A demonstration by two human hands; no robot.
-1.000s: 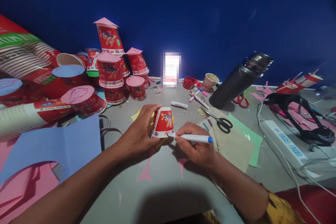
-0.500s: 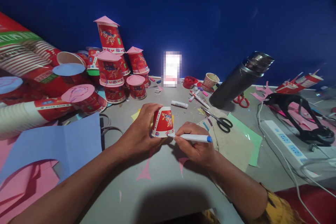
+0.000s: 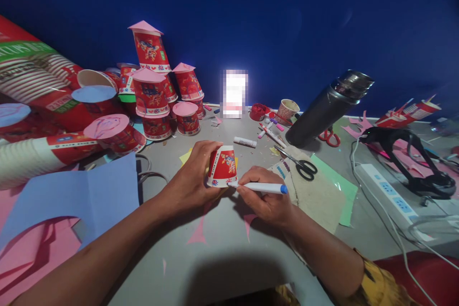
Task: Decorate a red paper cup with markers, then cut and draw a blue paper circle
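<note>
In the head view, my left hand (image 3: 201, 172) is wrapped round a red and white paper cup (image 3: 225, 165), turned upside down with its wide rim lowest. My right hand (image 3: 267, 203) grips a white marker (image 3: 263, 187) with a blue end pointing right. The marker's tip is at the cup's white rim band; whether it touches cannot be made out. Beyond the hands lies a white glue stick (image 3: 245, 142). A yellow scrap of paper (image 3: 185, 157) shows partly behind my left hand.
Stacked red cups with pink paper tops (image 3: 150, 91) stand at the left, behind blue paper (image 3: 107, 186). Black scissors (image 3: 305, 169) lie on beige cloth (image 3: 319, 201). A dark flask (image 3: 322, 114), a power strip (image 3: 390, 196) and a black headset strap (image 3: 405, 158) occupy the right.
The marker in my right hand has shifted slightly left along the cup's rim. My left hand and the cup stay almost where they were.
</note>
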